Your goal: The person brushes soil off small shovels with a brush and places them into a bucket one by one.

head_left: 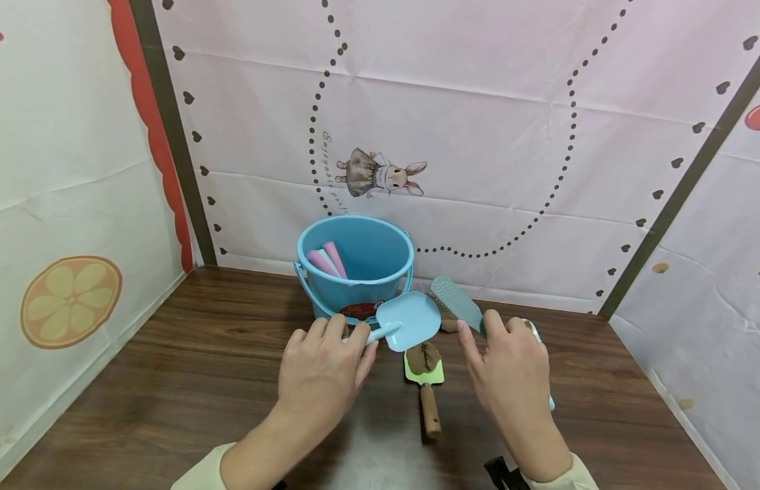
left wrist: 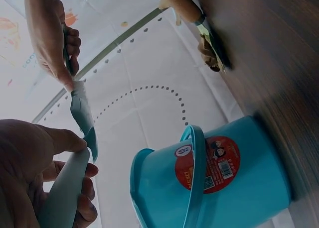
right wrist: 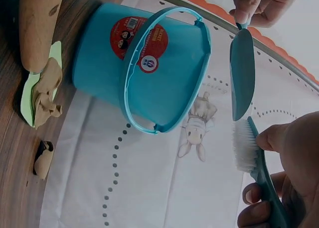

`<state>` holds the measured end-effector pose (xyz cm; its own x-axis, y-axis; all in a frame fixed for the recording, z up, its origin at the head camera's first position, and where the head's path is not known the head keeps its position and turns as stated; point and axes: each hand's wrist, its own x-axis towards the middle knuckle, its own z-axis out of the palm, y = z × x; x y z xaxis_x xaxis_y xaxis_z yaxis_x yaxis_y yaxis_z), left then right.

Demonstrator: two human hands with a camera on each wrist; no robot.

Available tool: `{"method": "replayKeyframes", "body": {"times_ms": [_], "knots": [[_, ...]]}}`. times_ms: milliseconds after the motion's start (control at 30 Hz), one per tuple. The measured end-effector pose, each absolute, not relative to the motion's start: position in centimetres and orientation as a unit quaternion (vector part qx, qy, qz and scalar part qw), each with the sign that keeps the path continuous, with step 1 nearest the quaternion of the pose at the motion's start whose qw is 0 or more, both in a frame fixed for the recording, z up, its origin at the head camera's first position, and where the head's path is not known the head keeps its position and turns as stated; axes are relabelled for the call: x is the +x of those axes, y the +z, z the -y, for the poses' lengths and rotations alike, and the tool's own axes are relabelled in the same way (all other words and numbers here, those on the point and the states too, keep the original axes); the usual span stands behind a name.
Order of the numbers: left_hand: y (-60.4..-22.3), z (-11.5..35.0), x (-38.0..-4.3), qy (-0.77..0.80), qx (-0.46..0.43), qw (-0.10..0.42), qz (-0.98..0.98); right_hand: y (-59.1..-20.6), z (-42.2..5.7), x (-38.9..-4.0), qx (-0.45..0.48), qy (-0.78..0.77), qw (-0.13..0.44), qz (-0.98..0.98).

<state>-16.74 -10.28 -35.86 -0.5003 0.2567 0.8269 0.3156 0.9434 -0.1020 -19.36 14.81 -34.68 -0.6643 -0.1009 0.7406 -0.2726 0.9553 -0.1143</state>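
Observation:
My left hand (head_left: 323, 371) grips the handle of a light blue toy shovel (head_left: 416, 320), its blade pointing right in front of the bucket. In my right hand (head_left: 513, 378) is a teal brush (head_left: 456, 303); its white bristles (right wrist: 244, 146) show in the right wrist view, close to the tip of the shovel blade. Both tools are held above the table. Below and between the hands, a green trowel (head_left: 430, 408) with a wooden handle lies with a brown clay-like lump (head_left: 423, 358) on its blade.
A blue bucket (head_left: 355, 292) with a red label stands at the back, pink and pale handles (head_left: 327, 258) inside it. A smaller brown lump (head_left: 449, 327) lies right of it. A pale blue-and-white item (head_left: 552, 403) is mostly hidden behind my right hand. Printed cloth walls (head_left: 477, 170) enclose the table.

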Motion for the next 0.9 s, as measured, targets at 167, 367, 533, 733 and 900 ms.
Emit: {"method": "replayKeyframes", "body": {"times_ms": [167,367,533,733,900], "knots": [[-35.8,10.3,-16.8,-0.031,-0.167,0.471,0.865,-34.6,-14.8,-19.2,0.103,0.110,0.392,0.907],[-35.9,10.4,-16.8,-0.034,-0.166,0.466,0.868,-34.4,-14.7,-19.1,0.108,0.110,0.396,0.905],[-36.0,10.5,-16.9,-0.043,-0.165,0.456,0.873,-34.2,-14.7,-18.8,0.106,0.112,0.395,0.905],[-36.0,10.7,-17.1,-0.091,-0.164,0.418,0.889,-34.0,-14.6,-18.4,0.104,0.119,0.397,0.904],[-35.8,10.7,-17.1,-0.168,-0.142,0.337,0.916,-33.7,-14.4,-18.0,0.107,0.123,0.400,0.902]]}}
